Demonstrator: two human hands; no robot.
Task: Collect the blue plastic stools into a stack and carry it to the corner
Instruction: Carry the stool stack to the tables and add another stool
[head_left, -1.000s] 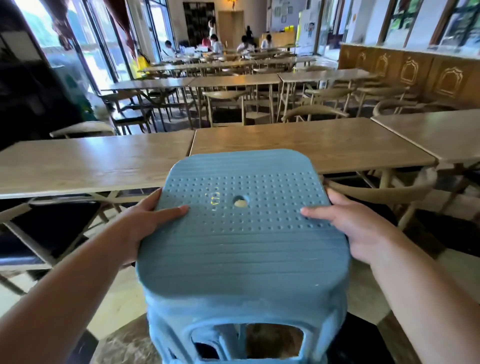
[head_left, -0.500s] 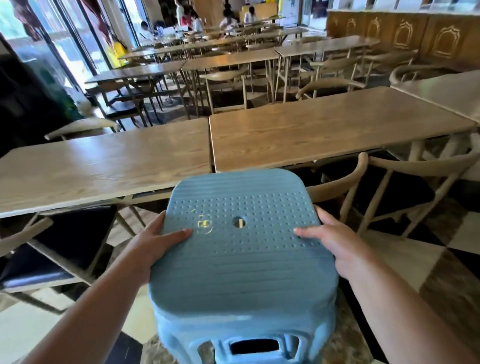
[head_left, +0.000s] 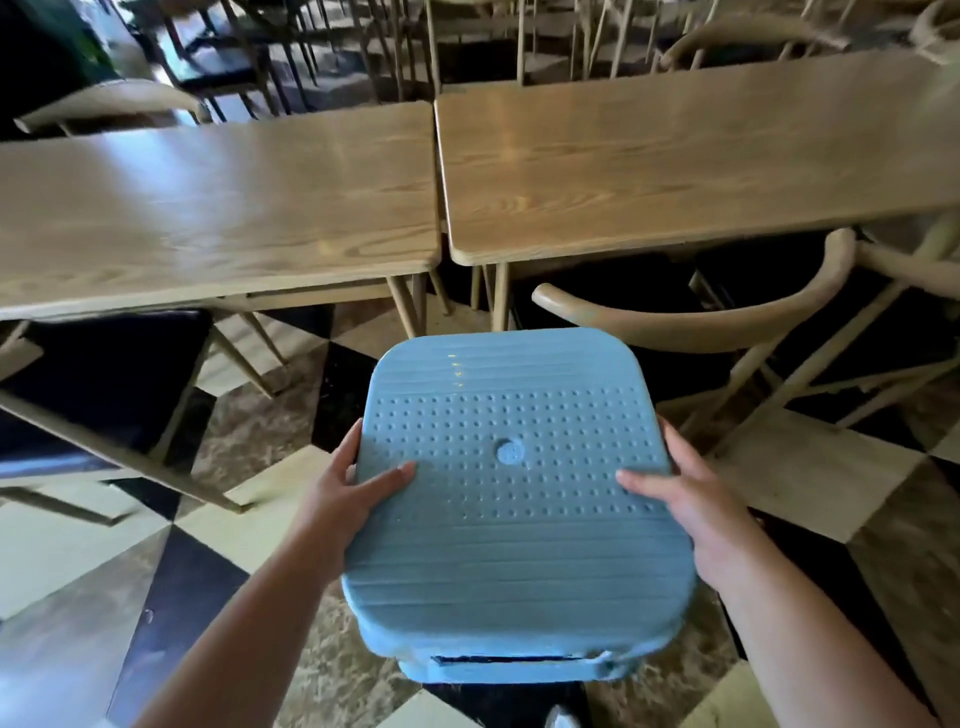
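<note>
So the blue stool (head_left: 514, 499) is held up in front of the person, seat facing the camera, clamped between both hands over the checkered floor (head_left: 104, 561). The left hand (head_left: 343, 499) grips the left edge with the thumb lying flat on top of the seat, and the rest of its fingers (head_left: 349, 452) curl around the rim, close together. The right hand (head_left: 691, 514) mirrors that on the right edge, thumb on the seat and fingers wrapped over the side. The seat is a rounded square of matte plastic, with rows of small raised dots across the middle, ridged lines along the near and far parts, and a small round hole in the centre. A slot shows on the near side below the seat. Just beyond the stool sit two wood-grain desks (head_left: 675, 156) side by side, with a curved-back wooden chair (head_left: 691, 322) tucked in at the right one.
</note>
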